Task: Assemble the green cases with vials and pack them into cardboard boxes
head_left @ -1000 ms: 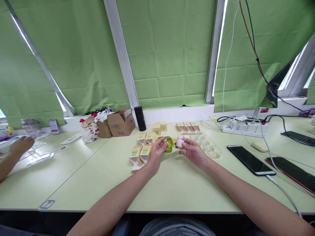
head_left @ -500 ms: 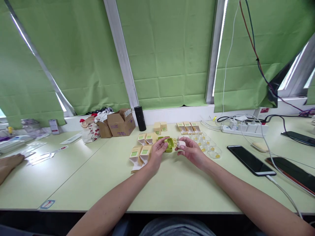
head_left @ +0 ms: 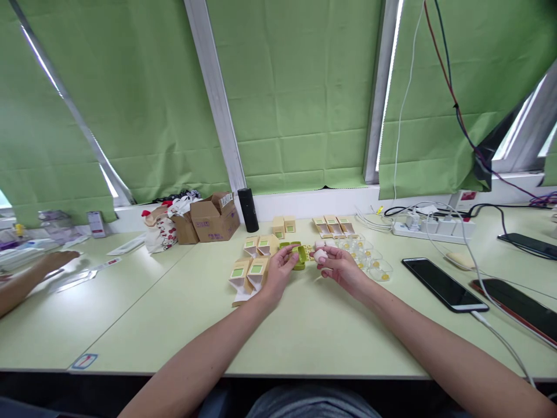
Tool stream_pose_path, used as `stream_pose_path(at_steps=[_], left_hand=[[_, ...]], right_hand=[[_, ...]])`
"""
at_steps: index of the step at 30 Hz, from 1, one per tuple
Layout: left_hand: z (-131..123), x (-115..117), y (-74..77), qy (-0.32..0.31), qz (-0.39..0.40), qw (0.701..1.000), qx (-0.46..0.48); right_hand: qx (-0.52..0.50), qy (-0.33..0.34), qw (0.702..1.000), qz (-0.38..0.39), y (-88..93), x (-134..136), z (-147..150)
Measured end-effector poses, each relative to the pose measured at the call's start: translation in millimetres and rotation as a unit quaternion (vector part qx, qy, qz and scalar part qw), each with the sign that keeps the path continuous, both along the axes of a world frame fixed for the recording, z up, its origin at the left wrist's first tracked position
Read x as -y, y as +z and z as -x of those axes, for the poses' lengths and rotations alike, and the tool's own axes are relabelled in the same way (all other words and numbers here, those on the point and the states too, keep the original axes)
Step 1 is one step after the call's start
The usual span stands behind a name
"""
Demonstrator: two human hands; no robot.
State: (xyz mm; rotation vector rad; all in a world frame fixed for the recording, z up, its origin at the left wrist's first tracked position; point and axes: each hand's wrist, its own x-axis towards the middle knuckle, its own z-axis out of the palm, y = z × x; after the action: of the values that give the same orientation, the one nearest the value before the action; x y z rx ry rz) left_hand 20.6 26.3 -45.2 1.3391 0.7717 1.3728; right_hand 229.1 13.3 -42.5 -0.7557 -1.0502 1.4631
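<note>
My left hand [head_left: 281, 270] is closed around a small green open case [head_left: 301, 254], holding it just above the table. In my right hand [head_left: 342, 264] a small rounded pale pink piece [head_left: 321, 256] is pinched between thumb and fingers, close to the right side of the case. Its exact kind is too small to make out. Behind it shows another pale pink patch, partly covered by my fingers. More green cases [head_left: 284, 244] lie beyond my left hand. Small yellowish pieces [head_left: 309, 251] lie between my hands, and clear plastic holders [head_left: 380, 270] with yellow centres are beside my right hand.
Small cardboard boxes with green labels [head_left: 256, 269] stand left of my hands, more boxes [head_left: 333, 226] behind. A carton [head_left: 215, 220] and black cylinder [head_left: 248, 210] are at the back. Phones [head_left: 444, 284], cables and a power strip [head_left: 430, 229] lie right. A co-worker's hand [head_left: 61, 260] is far left.
The pink piece has tilted and shifted slightly down in my right hand's fingers. My left hand and the green case stay nearly still. The co-worker's hand has reached further right and away.
</note>
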Motion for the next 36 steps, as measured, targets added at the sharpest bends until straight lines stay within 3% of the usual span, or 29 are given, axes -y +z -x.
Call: stream_pose_path(at_steps=[6,15,25,36], left_hand=[[-0.5,0.3,1.5,-0.001,-0.004,1.0,-0.007],[-3.4,5.8,5.4,0.022,-0.031,0.998,-0.057],[-1.1,7.1,5.9,0.06,-0.087,0.983,-0.149],[-1.9,7.8,5.4,0.071,-0.093,0.98,-0.161]], right_hand=[[-0.028,0.001,0.999,-0.041,3.3,1.5,0.7],[0.071,-0.055,0.991,-0.095,0.2,0.9,5.4],[0.124,-0.051,0.985,-0.11,1.6,2.5,6.6],[0.156,-0.056,0.976,-0.14,1.5,3.7,5.4]])
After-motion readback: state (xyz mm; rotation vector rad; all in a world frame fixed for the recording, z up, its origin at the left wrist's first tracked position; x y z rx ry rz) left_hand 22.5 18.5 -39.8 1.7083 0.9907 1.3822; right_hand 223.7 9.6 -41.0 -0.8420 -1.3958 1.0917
